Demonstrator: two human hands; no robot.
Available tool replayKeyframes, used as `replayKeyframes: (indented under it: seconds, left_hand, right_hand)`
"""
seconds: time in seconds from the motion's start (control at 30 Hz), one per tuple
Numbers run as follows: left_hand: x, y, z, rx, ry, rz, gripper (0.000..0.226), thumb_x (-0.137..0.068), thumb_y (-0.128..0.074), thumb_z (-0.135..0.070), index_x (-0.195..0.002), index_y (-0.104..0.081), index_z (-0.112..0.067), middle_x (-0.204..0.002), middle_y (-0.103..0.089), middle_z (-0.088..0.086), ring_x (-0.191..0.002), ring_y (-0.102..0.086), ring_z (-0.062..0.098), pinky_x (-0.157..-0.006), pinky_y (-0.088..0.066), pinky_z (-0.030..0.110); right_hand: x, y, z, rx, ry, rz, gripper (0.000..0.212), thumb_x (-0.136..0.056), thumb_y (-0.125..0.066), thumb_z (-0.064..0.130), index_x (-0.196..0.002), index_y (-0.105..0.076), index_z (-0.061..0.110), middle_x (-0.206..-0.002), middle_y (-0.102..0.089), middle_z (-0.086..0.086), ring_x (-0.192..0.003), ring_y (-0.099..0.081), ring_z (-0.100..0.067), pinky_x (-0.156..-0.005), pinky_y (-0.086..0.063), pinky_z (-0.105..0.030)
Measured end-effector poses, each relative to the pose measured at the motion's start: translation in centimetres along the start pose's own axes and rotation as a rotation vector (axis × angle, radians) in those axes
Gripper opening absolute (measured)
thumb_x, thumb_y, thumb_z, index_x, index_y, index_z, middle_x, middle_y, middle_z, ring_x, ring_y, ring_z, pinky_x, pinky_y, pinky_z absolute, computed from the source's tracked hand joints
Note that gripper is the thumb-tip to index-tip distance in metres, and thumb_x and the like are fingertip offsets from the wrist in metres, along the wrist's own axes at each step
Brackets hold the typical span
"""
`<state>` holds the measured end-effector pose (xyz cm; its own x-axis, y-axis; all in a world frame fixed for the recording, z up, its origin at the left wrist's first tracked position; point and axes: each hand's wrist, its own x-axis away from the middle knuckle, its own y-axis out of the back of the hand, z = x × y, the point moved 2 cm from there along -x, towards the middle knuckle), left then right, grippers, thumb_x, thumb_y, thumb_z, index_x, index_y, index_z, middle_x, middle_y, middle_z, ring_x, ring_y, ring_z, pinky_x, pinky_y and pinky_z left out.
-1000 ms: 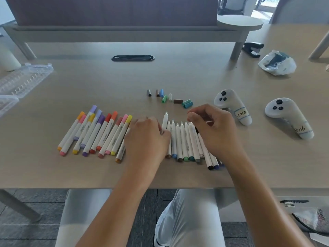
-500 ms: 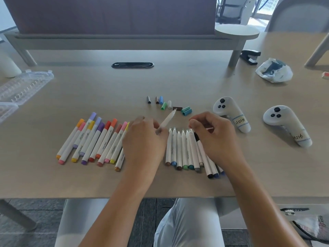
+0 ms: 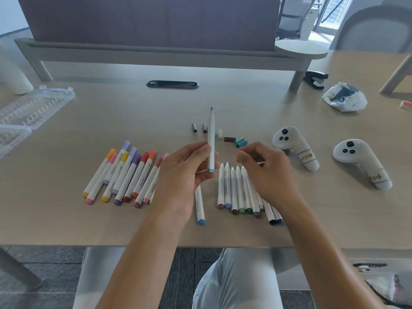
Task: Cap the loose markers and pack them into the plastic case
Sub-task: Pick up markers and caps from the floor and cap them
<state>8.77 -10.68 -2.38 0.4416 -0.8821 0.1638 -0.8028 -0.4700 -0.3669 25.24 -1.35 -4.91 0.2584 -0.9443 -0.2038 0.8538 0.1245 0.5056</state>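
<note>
Far left of the table (image 3: 223, 101) sits the plastic case (image 3: 33, 108), lid open & no markers visible in it; so packing not started, as far as I can tell.

Next, the capped markers (image 3: 127, 175): a fanned row w/ caps on in orange, pink, yellow, purple, red; that part looks done, abt half the lot by my guess.

Centre: left hand (image 3: 185, 175) holds one uncapped marker (image 3: 211, 139) upright, grip pinching the barrel betw. thumb & fingers, teal tip up, teal end down, lifted clear of the table; a blue-ended marker (image 3: 200, 206) lies alone just below that hand.

Behind, the loose caps (image 3: 229, 138): grey, brown, white, dark brown, two teal ones side by side, a couple half hidden behind the raised marker.

Right of centre, the uncapped markers (image 3: 238, 188) lie in a row, tips away; right hand (image 3: 267, 172) over their far ends, fingers curled, grip seems to pinch a thin white thing, can't tell what.

Far right: two white controllers (image 3: 294, 148), not part of the job.

Left to do, my read: match a teal cap to the held marker, cap the rest, then load all into the case.
</note>
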Motion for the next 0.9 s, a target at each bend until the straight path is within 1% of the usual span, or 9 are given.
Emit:
replayKeyframes:
  seconds: [0.13,0.23,0.33,0.43,0.53,0.6,0.67,0.77,0.9]
  left_hand:
    - [-0.4,0.8,0.1,-0.009,0.011,-0.014,0.011,-0.096,-0.067,-0.013,-0.096,-0.077,-0.016,-0.095,-0.078,0.012,-0.080,-0.074,0.024,-0.068,-0.057,0.031]
    - [-0.9,1.3,0.1,-0.026,0.008,-0.034,0.013,-0.096,-0.066,-0.011,-0.092,-0.076,-0.017,-0.095,-0.078,0.012,-0.079,-0.074,0.024,-0.070,-0.056,0.034]
    - [-1.5,1.5,0.0,-0.054,0.008,-0.043,0.011,-0.096,-0.066,-0.012,-0.092,-0.075,-0.018,-0.094,-0.078,0.010,-0.079,-0.074,0.023,-0.070,-0.055,0.034]
    - [-2.2,1.1,0.1,-0.070,0.006,-0.034,0.009,-0.095,-0.068,-0.014,-0.095,-0.075,-0.017,-0.093,-0.078,0.009,-0.080,-0.073,0.023,-0.069,-0.055,0.033]
    - [-2.9,0.3,0.2,-0.096,-0.006,-0.012,0.009,-0.095,-0.067,-0.013,-0.096,-0.076,-0.016,-0.093,-0.078,0.009,-0.080,-0.072,0.023,-0.070,-0.057,0.034]
    - [-3.3,-0.1,0.3,-0.105,-0.008,0.002,0.009,-0.095,-0.068,-0.013,-0.097,-0.076,-0.016,-0.093,-0.078,0.008,-0.082,-0.072,0.023,-0.070,-0.057,0.033]
    - [-3.8,-0.5,0.3,-0.113,-0.003,0.009,0.009,-0.095,-0.068,-0.015,-0.099,-0.076,-0.018,-0.094,-0.079,0.006,-0.084,-0.073,0.023,-0.070,-0.056,0.033]
    - [-4.3,-0.8,0.4,-0.122,0.003,0.021,0.010,-0.095,-0.068,-0.017,-0.101,-0.076,-0.018,-0.096,-0.079,0.005,-0.084,-0.074,0.021,-0.071,-0.058,0.033]
    - [-4.7,-0.8,0.5,-0.115,0.008,0.031,0.012,-0.096,-0.067,-0.017,-0.103,-0.076,-0.017,-0.096,-0.078,0.005,-0.082,-0.074,0.019,-0.071,-0.060,0.030]
  right_hand:
    - [-0.7,-0.3,0.2,0.032,-0.004,-0.008,0.011,-0.099,-0.067,0.031,-0.090,-0.073,0.032,-0.083,-0.073,0.019,-0.084,-0.064,0.005,-0.068,-0.042,-0.006]
    - [-1.6,-0.4,0.2,0.086,-0.008,-0.006,0.007,-0.098,-0.068,0.031,-0.093,-0.074,0.032,-0.084,-0.072,0.020,-0.084,-0.065,0.005,-0.072,-0.045,-0.013]
    - [-2.8,-0.5,0.1,0.155,-0.016,0.010,0.005,-0.096,-0.071,0.034,-0.099,-0.072,0.032,-0.094,-0.072,0.017,-0.089,-0.065,0.003,-0.079,-0.049,-0.021]
    - [-4.2,-0.4,-0.4,0.305,-0.057,0.020,0.025,-0.092,-0.072,0.038,-0.115,-0.069,0.029,-0.110,-0.066,0.011,-0.096,-0.062,-0.004,-0.082,-0.049,-0.030]
    - [-5.4,-0.4,-0.9,0.453,-0.111,0.045,0.047,-0.090,-0.073,0.043,-0.131,-0.063,0.023,-0.124,-0.060,0.004,-0.107,-0.061,-0.014,-0.086,-0.049,-0.034]
    - [-6.2,-0.5,-1.0,0.531,-0.122,0.063,0.058,-0.089,-0.074,0.047,-0.137,-0.060,0.018,-0.129,-0.058,-0.001,-0.112,-0.060,-0.019,-0.088,-0.048,-0.035]
    - [-7.1,-0.7,-1.0,0.584,-0.134,0.063,0.061,-0.089,-0.073,0.051,-0.136,-0.059,0.014,-0.126,-0.059,-0.004,-0.110,-0.060,-0.023,-0.089,-0.051,-0.037]
    - [-8.0,-1.1,-0.8,0.652,-0.148,0.047,0.057,-0.088,-0.072,0.056,-0.124,-0.063,0.012,-0.117,-0.059,-0.006,-0.102,-0.061,-0.025,-0.088,-0.056,-0.044]
    - [-8.3,-1.5,-0.9,0.676,-0.145,0.027,0.049,-0.085,-0.075,0.053,-0.112,-0.067,0.014,-0.113,-0.058,-0.006,-0.096,-0.062,-0.024,-0.083,-0.056,-0.042]
